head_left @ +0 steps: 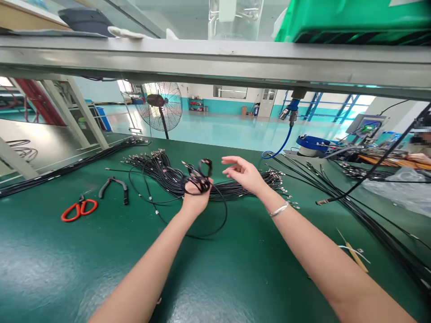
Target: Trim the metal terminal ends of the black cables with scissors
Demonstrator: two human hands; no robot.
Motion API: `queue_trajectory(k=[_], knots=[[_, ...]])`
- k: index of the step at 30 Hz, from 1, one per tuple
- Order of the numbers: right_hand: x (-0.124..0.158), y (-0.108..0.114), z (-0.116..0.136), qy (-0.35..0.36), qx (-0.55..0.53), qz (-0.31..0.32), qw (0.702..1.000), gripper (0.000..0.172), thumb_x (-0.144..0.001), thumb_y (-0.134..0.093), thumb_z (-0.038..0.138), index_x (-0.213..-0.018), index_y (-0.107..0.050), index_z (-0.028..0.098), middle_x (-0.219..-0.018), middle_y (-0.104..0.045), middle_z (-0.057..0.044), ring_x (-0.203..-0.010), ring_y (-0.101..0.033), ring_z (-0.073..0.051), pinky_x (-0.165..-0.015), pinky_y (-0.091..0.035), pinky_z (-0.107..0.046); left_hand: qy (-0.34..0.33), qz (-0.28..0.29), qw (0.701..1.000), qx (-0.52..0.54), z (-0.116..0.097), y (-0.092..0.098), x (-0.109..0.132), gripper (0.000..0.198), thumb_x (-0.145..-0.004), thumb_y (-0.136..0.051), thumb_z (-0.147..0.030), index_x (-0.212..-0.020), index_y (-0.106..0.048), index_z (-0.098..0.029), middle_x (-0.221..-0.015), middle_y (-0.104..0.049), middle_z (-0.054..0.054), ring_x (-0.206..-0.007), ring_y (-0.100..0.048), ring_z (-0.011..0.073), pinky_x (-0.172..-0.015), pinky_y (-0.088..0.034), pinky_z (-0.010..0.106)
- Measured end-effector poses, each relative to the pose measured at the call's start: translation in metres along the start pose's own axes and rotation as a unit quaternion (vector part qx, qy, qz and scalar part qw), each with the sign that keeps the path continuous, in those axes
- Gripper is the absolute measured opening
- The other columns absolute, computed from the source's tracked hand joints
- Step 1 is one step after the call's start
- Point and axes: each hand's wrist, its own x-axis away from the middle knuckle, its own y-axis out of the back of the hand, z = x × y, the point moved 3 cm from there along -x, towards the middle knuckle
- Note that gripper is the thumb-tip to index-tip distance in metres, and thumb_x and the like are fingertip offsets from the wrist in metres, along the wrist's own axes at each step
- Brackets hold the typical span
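My left hand (195, 199) is closed around a coiled black cable (198, 185), with small loops standing up above the fingers. One larger loop of cable hangs down to the right of that hand, over the green tabletop (235, 269). My right hand (245, 174), a bracelet on its wrist, is held to the right of the coil, apart from it. Its fingers are bent and spread, with nothing between them. Behind both hands lies a thick bundle of black cables (168, 177) with metal ends. A few loose strands run left from it.
Red-handled scissors (80, 210) and dark pliers (114, 188) lie at left. More black cables (363, 211) stretch along the right, near a yellow-handled pick (357, 258). A blue air hose (286, 139) hangs from the shelf (202, 58) overhead. A co-worker (420, 143) sits at far right.
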Motion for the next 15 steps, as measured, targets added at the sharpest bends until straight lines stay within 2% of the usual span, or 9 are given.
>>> queue_trajectory(k=[2, 3, 5, 6, 8, 11, 13, 15], knots=[[-0.001, -0.013, -0.037, -0.026, 0.052, 0.002, 0.998, 0.058, -0.081, -0.060, 0.029, -0.137, -0.046, 0.021, -0.136, -0.051, -0.014, -0.121, -0.053, -0.028, -0.099, -0.044, -0.047, 0.006, 0.024, 1.000, -0.004, -0.007, 0.007, -0.020, 0.025, -0.091, -0.053, -0.036, -0.094, -0.064, -0.014, -0.097, -0.067, 0.007, -0.087, -0.063, 0.0182, -0.080, -0.053, 0.038], [-0.001, -0.024, -0.053, -0.031, 0.073, 0.021, 0.997, 0.069, -0.070, -0.072, 0.032, -0.134, -0.050, 0.018, -0.136, -0.051, -0.017, -0.126, -0.047, -0.034, -0.103, -0.039, -0.051, 0.012, 0.033, 0.999, -0.004, -0.011, 0.010, -0.029, 0.030, -0.092, -0.049, -0.039, -0.084, -0.064, -0.015, -0.089, -0.068, 0.006, -0.084, -0.064, 0.0180, -0.080, -0.052, 0.037], [-0.004, -0.048, -0.076, -0.021, 0.109, 0.055, 0.992, 0.090, -0.052, -0.085, 0.038, -0.133, -0.052, 0.015, -0.139, -0.047, -0.020, -0.133, -0.036, -0.039, -0.108, -0.030, -0.055, 0.015, 0.044, 0.999, -0.002, -0.021, 0.016, -0.044, 0.040, -0.093, -0.042, -0.044, -0.069, -0.060, -0.017, -0.071, -0.068, 0.005, -0.075, -0.065, 0.0179, -0.077, -0.052, 0.033], [-0.007, -0.059, -0.081, -0.010, 0.124, 0.065, 0.990, 0.098, -0.048, -0.087, 0.042, -0.134, -0.050, 0.014, -0.142, -0.043, -0.021, -0.136, -0.030, -0.040, -0.111, -0.025, -0.055, 0.014, 0.050, 0.999, -0.001, -0.028, 0.018, -0.051, 0.042, -0.093, -0.040, -0.045, -0.066, -0.057, -0.018, -0.062, -0.066, 0.004, -0.068, -0.064, 0.0174, -0.072, -0.052, 0.031], [-0.019, -0.077, -0.081, 0.023, 0.152, 0.069, 0.986, 0.105, -0.050, -0.086, 0.047, -0.139, -0.044, 0.013, -0.148, -0.033, -0.022, -0.140, -0.020, -0.038, -0.114, -0.014, -0.055, 0.008, 0.060, 0.998, -0.004, -0.044, 0.023, -0.064, 0.038, -0.091, -0.042, -0.046, -0.066, -0.054, -0.020, -0.047, -0.057, -0.001, -0.052, -0.059, 0.0153, -0.060, -0.050, 0.028], [-0.041, -0.089, -0.063, 0.084, 0.182, 0.052, 0.978, 0.100, -0.059, -0.082, 0.046, -0.142, -0.038, 0.014, -0.151, -0.029, -0.018, -0.143, -0.011, -0.033, -0.116, -0.002, -0.051, -0.002, 0.062, 0.998, -0.014, -0.070, 0.033, -0.082, 0.031, -0.089, -0.046, -0.042, -0.068, -0.051, -0.020, -0.040, -0.045, -0.006, -0.037, -0.046, 0.0112, -0.043, -0.039, 0.024], [-0.054, -0.089, -0.047, 0.115, 0.191, 0.037, 0.974, 0.092, -0.065, -0.079, 0.046, -0.142, -0.037, 0.016, -0.148, -0.033, -0.015, -0.142, -0.017, -0.030, -0.116, -0.007, -0.046, -0.009, 0.060, 0.998, -0.023, -0.084, 0.040, -0.092, 0.030, -0.089, -0.047, -0.040, -0.068, -0.051, -0.020, -0.040, -0.042, -0.007, -0.035, -0.041, 0.0097, -0.039, -0.035, 0.023], [-0.063, -0.088, -0.035, 0.127, 0.196, 0.025, 0.972, 0.083, -0.073, -0.072, 0.047, -0.142, -0.036, 0.016, -0.144, -0.038, -0.015, -0.134, -0.031, -0.028, -0.112, -0.022, -0.042, -0.013, 0.070, 0.997, -0.024, -0.094, 0.045, -0.100, 0.029, -0.090, -0.046, -0.038, -0.068, -0.051, -0.021, -0.040, -0.039, -0.007, -0.033, -0.038, 0.0090, -0.038, -0.034, 0.022]])
